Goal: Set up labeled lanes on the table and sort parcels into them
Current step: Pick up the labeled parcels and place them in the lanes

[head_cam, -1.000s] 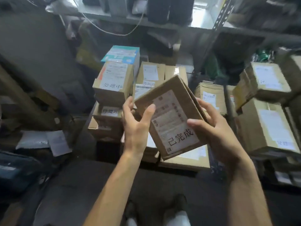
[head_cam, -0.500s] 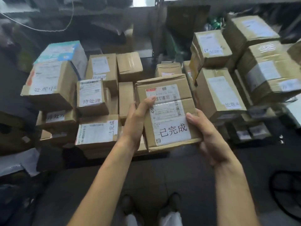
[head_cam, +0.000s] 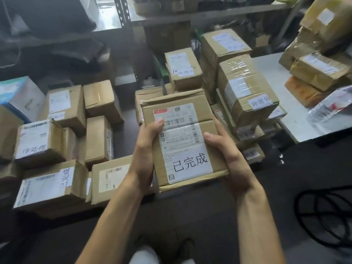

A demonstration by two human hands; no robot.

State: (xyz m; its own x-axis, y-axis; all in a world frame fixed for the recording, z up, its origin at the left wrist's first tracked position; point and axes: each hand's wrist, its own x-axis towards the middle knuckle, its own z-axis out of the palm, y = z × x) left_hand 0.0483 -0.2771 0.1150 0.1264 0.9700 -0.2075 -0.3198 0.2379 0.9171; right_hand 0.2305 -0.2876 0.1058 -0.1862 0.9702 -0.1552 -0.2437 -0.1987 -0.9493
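Swinging rightward since the earlier frame, the view now takes in a white surface (head_cam: 282, 103) at right, while the left hand (head_cam: 144, 149) and right hand (head_cam: 228, 155) clasp the sides of a parcel marked 已完成 (head_cam: 182, 138), held in the air above the floor piles. Beyond it, a 已完成 box (head_cam: 49, 185), a 待处理 box (head_cam: 36, 141), a 处理中 box (head_cam: 182, 69) and a 异常件 box (head_cam: 247, 92) sit mixed. Sorting seems early; no lanes show on the surface.
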